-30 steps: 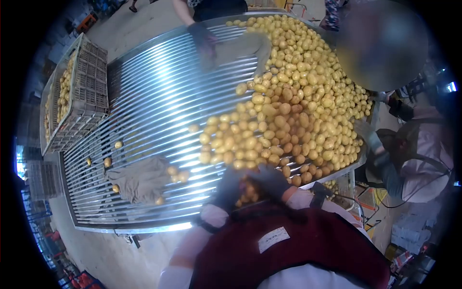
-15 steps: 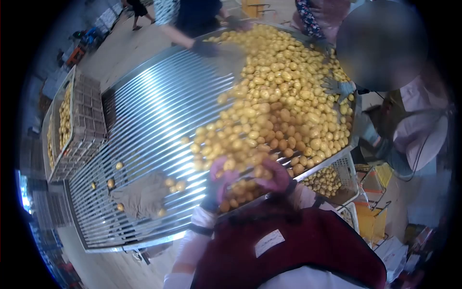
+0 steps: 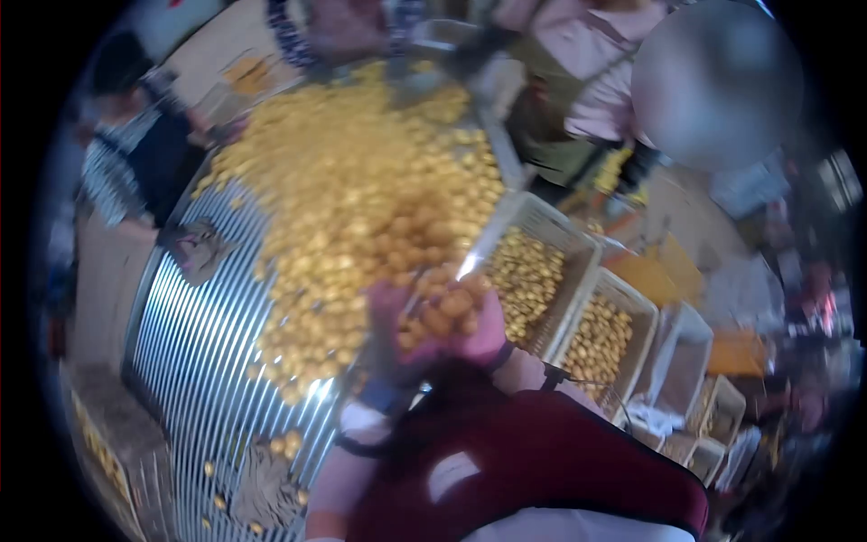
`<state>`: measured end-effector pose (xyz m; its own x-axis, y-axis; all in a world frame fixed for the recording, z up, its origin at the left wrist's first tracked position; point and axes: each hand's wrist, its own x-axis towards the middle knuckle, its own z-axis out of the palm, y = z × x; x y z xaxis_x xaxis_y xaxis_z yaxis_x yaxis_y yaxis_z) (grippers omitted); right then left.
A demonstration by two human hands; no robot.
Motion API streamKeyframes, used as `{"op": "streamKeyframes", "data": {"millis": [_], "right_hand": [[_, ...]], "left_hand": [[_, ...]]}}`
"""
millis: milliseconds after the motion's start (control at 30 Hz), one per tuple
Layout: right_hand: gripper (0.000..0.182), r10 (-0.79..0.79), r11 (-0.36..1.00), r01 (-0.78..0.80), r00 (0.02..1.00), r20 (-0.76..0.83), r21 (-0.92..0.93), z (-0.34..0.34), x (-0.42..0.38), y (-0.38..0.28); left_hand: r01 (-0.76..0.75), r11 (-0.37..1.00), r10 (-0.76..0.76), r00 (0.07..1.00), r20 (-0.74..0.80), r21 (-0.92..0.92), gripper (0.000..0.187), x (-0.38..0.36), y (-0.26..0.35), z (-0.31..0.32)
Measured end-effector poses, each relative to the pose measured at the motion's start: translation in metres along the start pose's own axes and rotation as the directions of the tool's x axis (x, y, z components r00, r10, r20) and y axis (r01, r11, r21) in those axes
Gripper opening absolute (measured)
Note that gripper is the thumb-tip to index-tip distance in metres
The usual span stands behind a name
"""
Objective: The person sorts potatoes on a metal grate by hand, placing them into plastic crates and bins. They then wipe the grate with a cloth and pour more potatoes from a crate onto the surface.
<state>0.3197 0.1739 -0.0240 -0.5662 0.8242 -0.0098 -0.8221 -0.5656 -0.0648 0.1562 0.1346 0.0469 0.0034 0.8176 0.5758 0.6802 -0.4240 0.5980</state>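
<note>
My left hand [image 3: 388, 316] and my right hand [image 3: 489, 330], both in pink gloves, are cupped around several brownish potatoes [image 3: 442, 307]. They are held in front of my dark red apron, at the near edge of the slatted metal table. Motion blurs the fingers, and the potatoes partly hide them. Just beyond my hands spreads a big heap of yellow potatoes [image 3: 330, 199]. Right beside my right hand stands a plastic crate [image 3: 578, 280] with potatoes inside.
A second potato crate [image 3: 643, 334] and several more containers line the right. A cloth [image 3: 264, 488] and loose potatoes lie on the metal slats [image 3: 194, 361]. Co-workers stand around the table; one at left holds a grey cloth [image 3: 200, 250]. Another crate [image 3: 131, 452] is at lower left.
My view has swung right, bringing the crates into fuller sight. My hands, earlier among the potatoes at the table edge, now hold a cluster of them close to the crate.
</note>
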Motion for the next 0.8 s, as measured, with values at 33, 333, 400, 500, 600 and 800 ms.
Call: {"op": "streamKeyframes", "data": {"millis": [33,333,400,500,600,800], "right_hand": [[0.05,-0.126,0.989,0.122,0.991,-0.05,-0.084,0.0,-0.018,-0.015],[0.057,-0.684,0.727,0.477,0.439,-0.583,-0.494,-0.135,-0.271,-0.214],[0.058,-0.702,0.71,0.3,0.375,-0.606,-0.637,-0.159,-0.259,-0.227],[0.04,-0.758,0.571,0.075,0.43,-0.49,-0.817,-0.11,-0.161,-0.17],[0.046,-0.453,-0.079,-0.092,0.89,-0.046,-0.993,-0.059,-0.038,-0.07],[0.032,0.609,-0.016,0.743,0.538,0.582,-0.669,-0.016,0.04,0.137]], "left_hand": [[0.015,0.999,-0.014,1.0,0.022,-0.052,0.079,-0.003,-0.003,0.003],[0.613,0.789,-0.614,0.788,-0.048,-0.037,0.067,-0.149,-0.082,-0.081],[0.722,0.672,-0.74,0.649,-0.178,-0.162,0.062,-0.181,-0.085,-0.103],[0.728,0.555,-0.832,0.486,-0.267,-0.403,0.057,-0.228,-0.084,-0.124],[0.806,0.434,-0.9,0.408,-0.152,-0.403,0.054,-0.288,-0.09,-0.134],[0.817,0.533,-0.837,0.547,0.0,-0.221,0.054,-0.27,-0.032,-0.107]]}}
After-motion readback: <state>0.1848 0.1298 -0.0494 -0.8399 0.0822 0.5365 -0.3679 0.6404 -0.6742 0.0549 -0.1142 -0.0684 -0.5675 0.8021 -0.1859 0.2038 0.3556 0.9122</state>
